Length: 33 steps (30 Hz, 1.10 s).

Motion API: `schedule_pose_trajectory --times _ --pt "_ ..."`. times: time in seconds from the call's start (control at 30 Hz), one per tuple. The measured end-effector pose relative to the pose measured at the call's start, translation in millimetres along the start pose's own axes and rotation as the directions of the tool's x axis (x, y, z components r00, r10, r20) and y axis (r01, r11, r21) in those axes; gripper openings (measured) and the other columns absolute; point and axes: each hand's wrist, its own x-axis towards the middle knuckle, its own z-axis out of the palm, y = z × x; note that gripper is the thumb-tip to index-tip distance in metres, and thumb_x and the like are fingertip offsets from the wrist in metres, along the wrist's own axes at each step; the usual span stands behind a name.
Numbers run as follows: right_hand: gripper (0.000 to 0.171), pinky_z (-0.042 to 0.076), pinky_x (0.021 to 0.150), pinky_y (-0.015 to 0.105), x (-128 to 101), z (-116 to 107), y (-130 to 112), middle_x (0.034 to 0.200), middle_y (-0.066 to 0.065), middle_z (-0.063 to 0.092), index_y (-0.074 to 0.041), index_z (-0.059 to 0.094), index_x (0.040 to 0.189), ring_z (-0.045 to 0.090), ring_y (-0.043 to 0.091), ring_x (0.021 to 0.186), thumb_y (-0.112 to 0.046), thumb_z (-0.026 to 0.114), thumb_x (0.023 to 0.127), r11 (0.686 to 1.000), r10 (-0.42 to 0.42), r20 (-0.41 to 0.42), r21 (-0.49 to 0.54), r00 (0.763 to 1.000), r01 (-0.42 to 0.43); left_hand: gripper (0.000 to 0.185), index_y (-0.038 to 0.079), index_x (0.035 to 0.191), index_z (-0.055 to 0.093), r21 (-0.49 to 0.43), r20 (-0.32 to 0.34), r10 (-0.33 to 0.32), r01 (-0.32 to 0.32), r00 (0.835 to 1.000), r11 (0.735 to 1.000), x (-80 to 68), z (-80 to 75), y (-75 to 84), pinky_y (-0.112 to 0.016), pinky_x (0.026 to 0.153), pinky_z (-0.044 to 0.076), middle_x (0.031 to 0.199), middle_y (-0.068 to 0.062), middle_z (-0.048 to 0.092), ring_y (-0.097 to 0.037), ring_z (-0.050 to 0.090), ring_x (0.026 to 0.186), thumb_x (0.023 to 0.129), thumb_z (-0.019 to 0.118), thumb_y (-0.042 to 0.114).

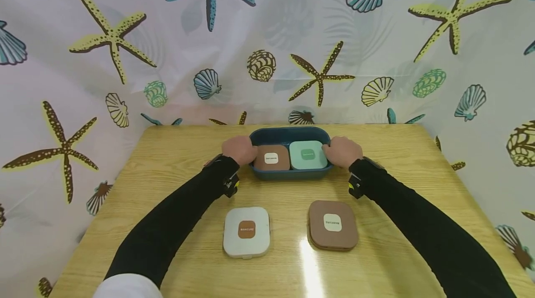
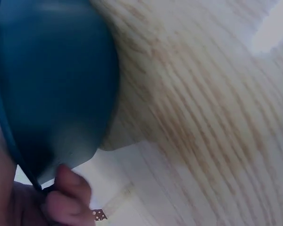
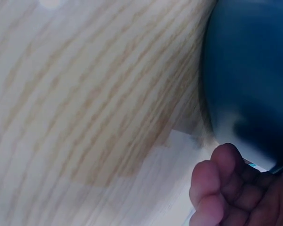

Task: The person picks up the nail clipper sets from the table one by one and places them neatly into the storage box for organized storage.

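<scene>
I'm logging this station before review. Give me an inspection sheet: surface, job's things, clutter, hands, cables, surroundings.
Surface: wooden table, light glare near front edge.
Job's things: dark blue tray holding a brown case and a green case side by side.
Clutter: white case and a second brown case lie on the table nearer the person.
Hands: left hand grips the tray's left end, right hand grips its right end.
Cables: nothing seen.
Surroundings: starfish-and-shell curtain behind and beside the table.
</scene>
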Motion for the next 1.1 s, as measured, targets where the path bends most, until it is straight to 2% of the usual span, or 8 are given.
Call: schedule_pose_trajectory --times 0.2,0.47,0.6,0.7,0.77,1.1 --pt "0.051 0.034 0.046 0.035 -3.3 -3.0 2.4 0.054 0.005 0.051 -0.013 0.054 0.061 0.05 0.023 0.049 -0.036 0.04 0.104 1.0 -0.007 -0.003 0.011 1.0 0.007 0.05 0.019 0.06 0.045 0.008 0.023 -0.012 0.011 1.0 1.0 0.1 1.9 -0.1 -0.04 0.056 0.031 0.059 0.0 0.038 -0.019 0.038 0.056 0.107 0.044 0.035" --pt "0.059 0.037 0.047 0.037 -12.8 -11.4 7.3 0.053 0.006 0.056 -0.013 0.058 0.062 0.054 0.025 0.049 -0.047 0.039 0.107 0.997 -0.057 -0.012 0.054 0.998 0.058 0.047 0.019 0.064 0.047 0.023 -0.003 -0.023 0.023 1.0 0.999 -0.7 5.5 3.4 -0.041 0.059 0.032 0.063 -0.001 0.041 -0.02 0.043 0.06 0.108 0.043 0.036" --pt "0.058 0.028 0.048 0.035 -19.8 -15.5 9.0 0.052 0.002 0.043 -0.016 0.049 0.059 0.043 0.021 0.049 -0.047 0.041 0.107 0.996 -0.087 -0.06 0.025 0.994 0.089 0.048 0.019 0.063 0.046 0.037 -0.015 -0.031 0.032 0.999 0.999 -1.3 5.0 3.2 -0.041 0.059 0.031 0.062 -0.001 0.04 -0.02 0.043 0.059 0.108 0.045 0.036" --pt "0.058 0.019 0.051 0.034 -28.2 -18.0 10.7 0.055 -0.001 0.031 -0.018 0.041 0.057 0.031 0.019 0.05 -0.046 0.041 0.108 0.994 -0.108 -0.104 -0.011 0.989 0.107 0.048 0.019 0.062 0.045 0.041 -0.02 -0.032 0.033 0.999 0.999 -1.8 4.7 2.0 -0.041 0.059 0.031 0.061 0.0 0.038 -0.02 0.043 0.058 0.107 0.045 0.037" --pt "0.058 0.017 0.052 0.034 -35.4 -19.8 11.2 0.056 -0.001 0.027 -0.017 0.039 0.058 0.027 0.018 0.051 -0.045 0.041 0.108 0.992 -0.127 -0.116 -0.022 0.985 0.126 0.048 0.019 0.062 0.045 0.039 -0.021 -0.035 0.036 0.999 0.999 -2.3 4.6 1.2 -0.041 0.059 0.031 0.062 0.0 0.038 -0.02 0.042 0.059 0.107 0.044 0.037" --pt "0.056 0.024 0.053 0.034 -76.4 -30.8 3.9 0.056 -0.002 0.031 -0.016 0.047 0.06 0.032 0.017 0.051 -0.044 0.042 0.108 0.977 -0.21 -0.061 -0.058 0.976 0.206 0.047 0.019 0.064 0.045 0.038 -0.054 -0.045 0.047 0.997 0.998 -4.6 5.2 1.8 -0.042 0.061 0.03 0.063 -0.001 0.039 -0.021 0.044 0.06 0.107 0.045 0.036"
